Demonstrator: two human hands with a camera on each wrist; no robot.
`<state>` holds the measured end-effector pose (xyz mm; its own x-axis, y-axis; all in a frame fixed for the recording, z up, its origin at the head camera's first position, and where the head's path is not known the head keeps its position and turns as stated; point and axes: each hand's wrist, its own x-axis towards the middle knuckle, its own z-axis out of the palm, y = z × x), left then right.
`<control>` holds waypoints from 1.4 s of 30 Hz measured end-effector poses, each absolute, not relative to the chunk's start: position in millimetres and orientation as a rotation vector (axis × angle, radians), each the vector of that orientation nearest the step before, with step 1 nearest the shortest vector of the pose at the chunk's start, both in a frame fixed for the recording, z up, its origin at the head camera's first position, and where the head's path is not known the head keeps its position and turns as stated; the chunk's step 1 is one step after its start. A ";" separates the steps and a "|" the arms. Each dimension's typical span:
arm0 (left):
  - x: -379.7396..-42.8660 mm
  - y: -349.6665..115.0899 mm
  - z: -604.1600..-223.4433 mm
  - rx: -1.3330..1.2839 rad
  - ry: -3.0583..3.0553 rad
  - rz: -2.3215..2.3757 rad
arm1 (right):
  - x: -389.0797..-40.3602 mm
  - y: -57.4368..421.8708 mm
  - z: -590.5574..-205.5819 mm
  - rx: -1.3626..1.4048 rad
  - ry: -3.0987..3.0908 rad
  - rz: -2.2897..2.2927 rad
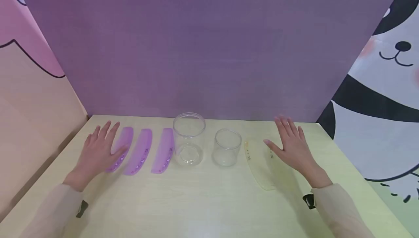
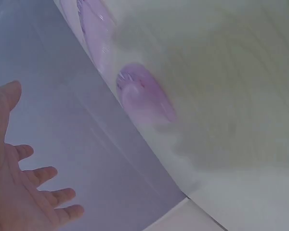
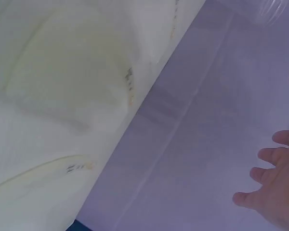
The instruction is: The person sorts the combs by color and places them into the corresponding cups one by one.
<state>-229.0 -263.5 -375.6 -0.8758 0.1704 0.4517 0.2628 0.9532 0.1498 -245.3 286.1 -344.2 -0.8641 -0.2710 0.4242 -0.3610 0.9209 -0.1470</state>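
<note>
My left hand (image 1: 96, 154) is spread with straight fingers and holds nothing; it overlaps the leftmost of three purple combs (image 1: 127, 136). The middle comb (image 1: 140, 152) and the right comb (image 1: 163, 150) lie beside it, slanted alike, with small printed marks along one edge. In the left wrist view the left hand (image 2: 19, 192) shows bare fingers. Spread and holding nothing, my right hand (image 1: 294, 154) overlaps pale yellow see-through curved pieces (image 1: 260, 176) with small dark marks. The right wrist view shows these yellow pieces (image 3: 77, 168) faintly, partly washed out, with the fingers apart from them.
Between the hands stand a tall clear jar (image 1: 189, 140) and a shorter clear jar (image 1: 227, 150), both upright and without lids in view. The tall jar's side meets the right comb in this view. Behind the pale tabletop (image 1: 183, 205) rises a purple panel (image 1: 209, 56).
</note>
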 end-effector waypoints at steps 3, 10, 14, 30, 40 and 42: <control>-233.0 -257.9 -375.0 -0.358 -2.607 -0.283 | -248.1 277.8 -340.3 0.490 -2.628 0.313; -239.3 -242.6 -371.6 -0.435 -2.562 -0.365 | -253.6 255.9 -333.0 0.592 -2.523 0.333; -241.4 -234.2 -371.4 -0.461 -2.587 -0.448 | -256.6 242.5 -331.2 0.639 -2.482 0.349; -257.4 -204.9 -381.0 -0.480 -2.749 -0.731 | -263.3 186.4 -327.6 0.765 -2.477 0.473; -265.3 -187.2 -389.5 -0.472 -2.834 -0.858 | -265.8 154.2 -329.8 0.782 -2.555 0.645; -266.3 -183.8 -391.5 -0.467 -2.855 -0.871 | -265.7 148.2 -331.1 0.791 -2.557 0.676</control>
